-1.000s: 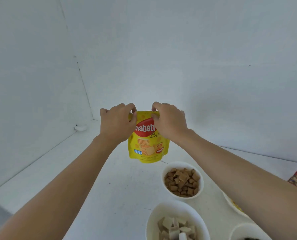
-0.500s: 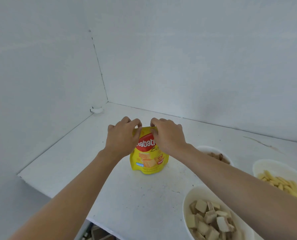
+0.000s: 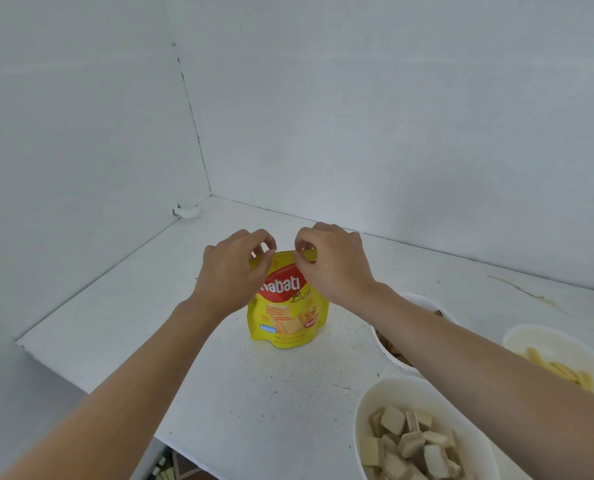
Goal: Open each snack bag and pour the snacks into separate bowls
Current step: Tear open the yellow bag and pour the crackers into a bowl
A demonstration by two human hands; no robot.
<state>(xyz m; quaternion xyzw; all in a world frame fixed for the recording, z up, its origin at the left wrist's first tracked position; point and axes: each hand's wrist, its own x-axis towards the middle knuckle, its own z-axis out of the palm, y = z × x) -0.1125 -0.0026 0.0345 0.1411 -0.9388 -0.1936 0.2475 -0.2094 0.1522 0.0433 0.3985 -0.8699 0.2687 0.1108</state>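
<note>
Walls (image 3: 392, 116) of plain white close in behind and to the left of the yellow snack bag (image 3: 288, 317), meeting in a corner beyond it. Under the bag lies the white table (image 3: 115, 327), speckled with small dark marks, its near edge running below and left of the bag.

Two bare forearms reach in from the bottom of the view towards the bag. To the right of the bag are three white bowls. The nearest bowl (image 3: 385, 384) holds pale wafer cubes. Another bowl (image 3: 423, 299), just right of the bag, is mostly hidden behind the right forearm (only a few brown pieces show). The far-right bowl (image 3: 537, 332) holds yellow sticks.

The bag stands upright on the table, its red logo facing the camera. The left hand (image 3: 233, 271) has its grip closed on the bag's top left edge, thumb and forefinger pinching the strip. The right hand (image 3: 333, 268) pinches the top right edge the same way. Whether the strip is torn I cannot tell.

A small white fitting (image 3: 186, 212) sits beyond the bag, near the corner.
</note>
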